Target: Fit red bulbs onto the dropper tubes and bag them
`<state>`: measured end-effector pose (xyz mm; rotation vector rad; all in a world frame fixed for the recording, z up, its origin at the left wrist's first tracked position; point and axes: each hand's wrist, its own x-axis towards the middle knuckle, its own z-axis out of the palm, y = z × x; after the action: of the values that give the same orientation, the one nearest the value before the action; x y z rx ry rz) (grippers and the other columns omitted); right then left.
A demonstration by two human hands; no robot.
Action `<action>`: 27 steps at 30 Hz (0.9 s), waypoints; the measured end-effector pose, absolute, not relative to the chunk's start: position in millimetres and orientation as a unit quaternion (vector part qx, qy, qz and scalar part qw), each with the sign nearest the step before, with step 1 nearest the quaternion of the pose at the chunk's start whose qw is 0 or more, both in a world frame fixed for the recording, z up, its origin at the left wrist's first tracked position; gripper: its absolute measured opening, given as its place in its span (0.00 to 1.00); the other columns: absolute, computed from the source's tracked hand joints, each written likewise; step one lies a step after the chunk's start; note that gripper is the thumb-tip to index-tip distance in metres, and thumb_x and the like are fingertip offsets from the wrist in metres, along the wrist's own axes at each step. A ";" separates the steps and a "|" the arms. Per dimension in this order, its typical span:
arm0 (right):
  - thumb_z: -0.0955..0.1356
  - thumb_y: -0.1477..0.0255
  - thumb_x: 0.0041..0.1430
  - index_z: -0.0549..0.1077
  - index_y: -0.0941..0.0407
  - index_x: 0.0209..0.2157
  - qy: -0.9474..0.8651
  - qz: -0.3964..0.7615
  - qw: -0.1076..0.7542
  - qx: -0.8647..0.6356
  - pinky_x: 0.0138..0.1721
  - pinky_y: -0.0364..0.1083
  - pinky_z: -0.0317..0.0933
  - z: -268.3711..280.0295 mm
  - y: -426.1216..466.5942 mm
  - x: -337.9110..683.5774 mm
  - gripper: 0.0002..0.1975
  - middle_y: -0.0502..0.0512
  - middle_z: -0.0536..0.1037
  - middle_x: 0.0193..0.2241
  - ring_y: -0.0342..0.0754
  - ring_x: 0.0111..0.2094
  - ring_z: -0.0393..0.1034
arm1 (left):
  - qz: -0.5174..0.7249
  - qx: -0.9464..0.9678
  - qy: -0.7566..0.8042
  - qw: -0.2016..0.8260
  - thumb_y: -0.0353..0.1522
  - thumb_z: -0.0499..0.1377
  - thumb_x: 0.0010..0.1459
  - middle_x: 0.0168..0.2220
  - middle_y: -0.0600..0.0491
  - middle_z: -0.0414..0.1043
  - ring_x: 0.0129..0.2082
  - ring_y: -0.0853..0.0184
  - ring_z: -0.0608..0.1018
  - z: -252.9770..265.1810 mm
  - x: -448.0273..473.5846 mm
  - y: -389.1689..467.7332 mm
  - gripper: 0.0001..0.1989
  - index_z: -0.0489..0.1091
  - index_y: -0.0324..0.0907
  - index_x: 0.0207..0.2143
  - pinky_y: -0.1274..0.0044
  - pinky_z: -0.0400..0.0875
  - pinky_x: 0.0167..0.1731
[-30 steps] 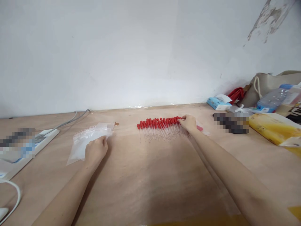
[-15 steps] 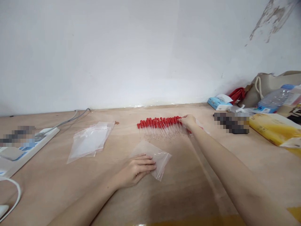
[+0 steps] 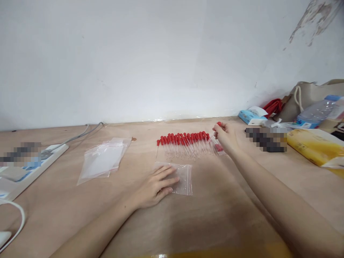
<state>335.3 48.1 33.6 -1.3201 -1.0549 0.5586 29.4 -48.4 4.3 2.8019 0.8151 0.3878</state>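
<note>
A row of glass droppers [image 3: 185,139] with red rubber bulbs lies on the table, bulbs toward the wall and thin clear tubes toward me. At the row's right end, my right hand [image 3: 224,134] pinches a dropper [image 3: 219,124], its red bulb showing above the fingers and its tube slanting down to the left. Flat on a clear zip bag [image 3: 185,179], my left hand [image 3: 158,184] rests with fingers spread. Beneath my right wrist sits another small bag [image 3: 219,147] with red things inside, partly hidden.
Several clear zip bags [image 3: 103,161] are stacked left of centre. A white power strip [image 3: 49,161] with a grey cable lies at the left. To the right are a dark object [image 3: 266,139], a yellow tissue pack [image 3: 313,145], a blue tissue pack [image 3: 251,116] and a plastic bottle [image 3: 315,113].
My right hand has lifted a dropper from the row's right end and moved slightly right. The zip bag under my left hand has turned straighter, and the left fingers have spread.
</note>
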 end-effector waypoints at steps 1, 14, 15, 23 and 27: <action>0.64 0.63 0.50 0.60 0.55 0.34 -0.442 0.281 0.652 -0.548 0.20 0.41 0.59 32.6 36.0 331.0 0.13 0.49 0.72 0.25 0.40 0.19 0.64 | 0.117 0.949 0.272 0.105 0.36 0.48 0.61 0.59 0.54 0.52 0.60 0.62 0.53 4.6 28.2 -45.8 0.18 0.59 0.50 0.54 0.64 0.52 0.56; 0.69 0.58 0.42 0.55 0.53 0.35 -0.359 0.446 0.672 -0.469 0.22 0.43 0.64 -16.7 -33.2 280.9 0.24 0.43 0.70 0.21 0.41 0.19 0.67 | 0.118 0.907 0.388 0.111 0.40 0.45 0.61 0.60 0.51 0.50 0.60 0.62 0.52 -4.5 41.4 -57.8 0.20 0.57 0.49 0.55 0.62 0.48 0.57; 0.69 0.58 0.42 0.55 0.53 0.35 -0.354 0.462 0.667 -0.466 0.23 0.43 0.64 -16.8 -34.9 279.3 0.24 0.43 0.70 0.22 0.42 0.20 0.68 | 0.121 0.906 0.388 0.116 0.39 0.44 0.62 0.60 0.51 0.50 0.60 0.62 0.52 -4.6 41.5 -57.7 0.20 0.57 0.49 0.55 0.62 0.48 0.57; 0.70 0.64 0.46 0.64 0.56 0.31 -0.568 0.505 0.473 -0.446 0.22 0.40 0.56 -15.9 -50.2 287.9 0.14 0.43 0.65 0.17 0.37 0.19 0.61 | 0.173 0.897 0.378 0.153 0.34 0.49 0.59 0.55 0.48 0.59 0.54 0.63 0.63 -0.3 32.6 -47.6 0.24 0.51 0.44 0.58 0.67 0.60 0.52; 0.69 0.66 0.47 0.63 0.56 0.31 -0.606 0.571 0.406 -0.377 0.22 0.40 0.55 -11.9 -51.8 289.8 0.13 0.46 0.69 0.23 0.37 0.20 0.60 | 0.181 0.908 0.349 0.145 0.35 0.50 0.59 0.55 0.50 0.60 0.54 0.63 0.63 -3.4 31.1 -41.8 0.22 0.54 0.44 0.56 0.66 0.58 0.53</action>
<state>289.8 -51.8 -11.9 -0.9519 -1.5274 1.4399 31.1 -41.8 -3.4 2.6156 1.0070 0.5223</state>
